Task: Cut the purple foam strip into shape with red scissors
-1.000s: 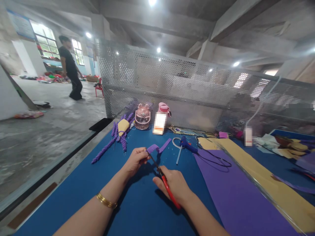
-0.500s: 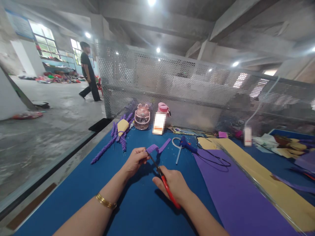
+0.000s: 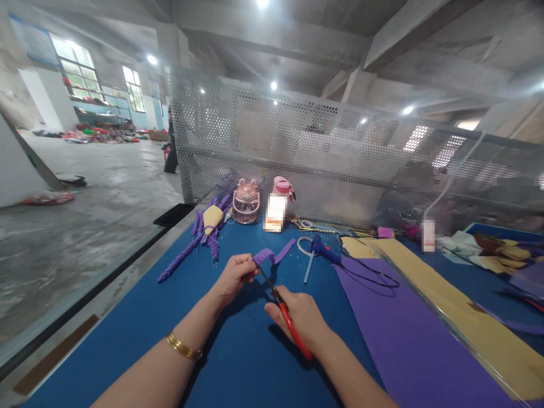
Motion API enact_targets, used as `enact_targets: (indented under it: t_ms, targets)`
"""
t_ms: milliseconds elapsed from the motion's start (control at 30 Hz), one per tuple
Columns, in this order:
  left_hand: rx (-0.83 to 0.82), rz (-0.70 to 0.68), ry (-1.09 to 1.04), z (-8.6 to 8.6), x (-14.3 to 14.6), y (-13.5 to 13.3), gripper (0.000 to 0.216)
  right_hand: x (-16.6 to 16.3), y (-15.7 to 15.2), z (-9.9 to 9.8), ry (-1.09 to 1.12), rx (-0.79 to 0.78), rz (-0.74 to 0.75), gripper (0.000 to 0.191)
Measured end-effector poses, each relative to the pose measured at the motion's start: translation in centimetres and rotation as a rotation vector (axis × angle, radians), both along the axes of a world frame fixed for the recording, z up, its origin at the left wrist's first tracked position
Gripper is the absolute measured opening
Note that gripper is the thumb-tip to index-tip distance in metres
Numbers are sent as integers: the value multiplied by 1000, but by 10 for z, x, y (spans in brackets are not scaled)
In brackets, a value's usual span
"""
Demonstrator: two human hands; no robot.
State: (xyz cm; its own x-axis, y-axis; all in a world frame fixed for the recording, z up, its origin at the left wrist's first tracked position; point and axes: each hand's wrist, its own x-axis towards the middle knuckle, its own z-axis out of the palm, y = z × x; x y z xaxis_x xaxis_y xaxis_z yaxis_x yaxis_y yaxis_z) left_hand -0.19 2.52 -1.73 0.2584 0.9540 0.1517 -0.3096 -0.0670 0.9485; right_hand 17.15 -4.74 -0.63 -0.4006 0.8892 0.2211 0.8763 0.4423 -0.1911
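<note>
Pinched between the fingertips of my left hand [image 3: 236, 276] is one end of a narrow purple strip [image 3: 266, 255], which curls away to the right above the blue table. My right hand [image 3: 302, 317] grips a pair of scissors [image 3: 291, 328] with red handles. The blades point up and left, their tips at the strip close to my left fingertips. I cannot tell whether the blades are parted. To the right of the strip lies a blue glue gun [image 3: 325, 249] with a clear glue stick [image 3: 308, 269] by it.
A purple sheet [image 3: 369, 317] and a yellow sheet [image 3: 459, 306] cover the table's right side. Back left are purple flower stems [image 3: 181, 265] with a yellow piece [image 3: 212, 218]. A pink cup [image 3: 245, 201] and pink bottle [image 3: 283, 186] stand before a perforated metal screen [image 3: 340, 141].
The person walking in the left background has moved right and is now mostly behind the perforated screen. My hands, the scissors and the strip have barely moved.
</note>
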Motion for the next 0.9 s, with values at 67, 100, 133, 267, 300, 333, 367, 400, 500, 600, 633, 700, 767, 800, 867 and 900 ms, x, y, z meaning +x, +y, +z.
enact_targets:
  t_ms: [67, 100, 133, 267, 300, 333, 367, 400, 500, 600, 633, 700, 767, 800, 867, 900]
  targets:
    - [3, 1, -2, 0, 0, 0, 15, 0, 0, 0, -4, 5, 0, 28]
    - [3, 2, -5, 0, 0, 0, 15, 0, 1, -1, -4, 10, 2, 29]
    - [1, 3, -6, 0, 0, 0, 15, 0, 1, -1, 1, 18, 4, 29]
    - [-3, 11, -2, 0, 1, -1, 16, 1, 2, -2, 22, 26, 9, 32]
    - [1, 15, 1, 0, 1, -1, 16, 1, 2, -3, 24, 25, 8, 32]
    - [4, 18, 5, 0, 1, -1, 16, 1, 3, -3, 24, 25, 7, 32]
    - [7, 20, 9, 1, 1, -1, 16, 1, 3, -3, 25, 26, 9, 32]
    - [10, 22, 13, 1, 1, -1, 16, 1, 3, -4, 26, 27, 11, 31]
    - [15, 23, 31, 1, 0, -1, 16, 2, 4, -5, 30, 28, 12, 30]
    - [27, 28, 48, 0, -1, 0, 16, 3, 4, -6, 31, 36, 12, 31]
    - [32, 28, 53, 0, -1, 0, 16, 3, 4, -7, 31, 42, 11, 31]
    - [39, 27, 59, 0, -2, 0, 15, 3, 4, -7, 31, 50, 9, 32]
    - [41, 22, 51, -1, -2, 0, 14, 3, 4, -7, 34, 60, 6, 33]
    - [39, 18, 44, -1, -2, 0, 14, 3, 4, -7, 35, 64, 6, 33]
    - [36, 8, 33, 0, -2, 0, 14, 3, 3, -6, 41, 75, 4, 33]
    - [33, 4, 30, 0, -2, 0, 14, 3, 3, -6, 46, 79, 4, 32]
